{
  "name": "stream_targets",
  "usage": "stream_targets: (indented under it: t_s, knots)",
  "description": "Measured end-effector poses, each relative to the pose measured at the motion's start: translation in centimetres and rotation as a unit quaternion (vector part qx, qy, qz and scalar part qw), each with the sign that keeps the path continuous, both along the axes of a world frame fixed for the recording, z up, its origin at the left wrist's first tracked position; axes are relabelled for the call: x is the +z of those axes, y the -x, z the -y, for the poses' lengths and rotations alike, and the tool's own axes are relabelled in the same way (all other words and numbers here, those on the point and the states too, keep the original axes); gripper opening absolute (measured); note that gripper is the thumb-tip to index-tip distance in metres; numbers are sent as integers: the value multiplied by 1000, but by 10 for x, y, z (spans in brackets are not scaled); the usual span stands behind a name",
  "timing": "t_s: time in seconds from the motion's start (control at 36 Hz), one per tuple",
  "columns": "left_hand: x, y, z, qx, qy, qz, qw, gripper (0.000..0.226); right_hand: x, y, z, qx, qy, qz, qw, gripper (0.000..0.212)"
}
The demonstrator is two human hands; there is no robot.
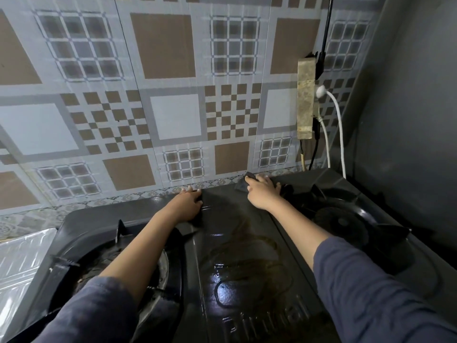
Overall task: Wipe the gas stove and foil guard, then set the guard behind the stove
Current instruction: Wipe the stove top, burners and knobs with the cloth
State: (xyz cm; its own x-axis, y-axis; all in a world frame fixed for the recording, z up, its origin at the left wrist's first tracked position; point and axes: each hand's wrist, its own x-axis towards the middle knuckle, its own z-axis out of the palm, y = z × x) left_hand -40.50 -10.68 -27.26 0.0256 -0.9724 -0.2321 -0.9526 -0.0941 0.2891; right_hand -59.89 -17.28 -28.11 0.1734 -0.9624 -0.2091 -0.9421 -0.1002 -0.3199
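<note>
A black two-burner gas stove (242,256) fills the lower view, its middle panel wet and streaked. My left hand (188,205) rests on the stove's back edge near the middle, fingers laid over the rim. My right hand (262,193) presses a dark cloth (243,185) onto the stove's far edge by the wall. The silver foil guard (19,263) lies flat to the left of the stove, partly cut off by the frame.
A patterned tiled wall (173,95) stands right behind the stove. A power strip (306,100) with white and black cables hangs at the right. A grey side wall (408,120) closes in the right. Left burner grate (118,263) and right burner grate (346,219) sit in place.
</note>
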Motion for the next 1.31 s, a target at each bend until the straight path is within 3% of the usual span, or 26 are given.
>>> stream_targets:
  t_s: [0.33,0.69,1.03,1.31]
  knots:
    - [4,19,-24,-69,-39,16,997,59,3,7,-19,92,-11,10,996,46]
    - [0,10,-47,-84,6,28,996,38,1,7,-35,120,4,22,992,44]
    - [4,11,-69,-81,83,42,992,38,0,-13,-62,190,43,-1,981,43]
    - [4,19,-70,-51,79,70,993,33,4,2,-75,196,86,-49,976,43]
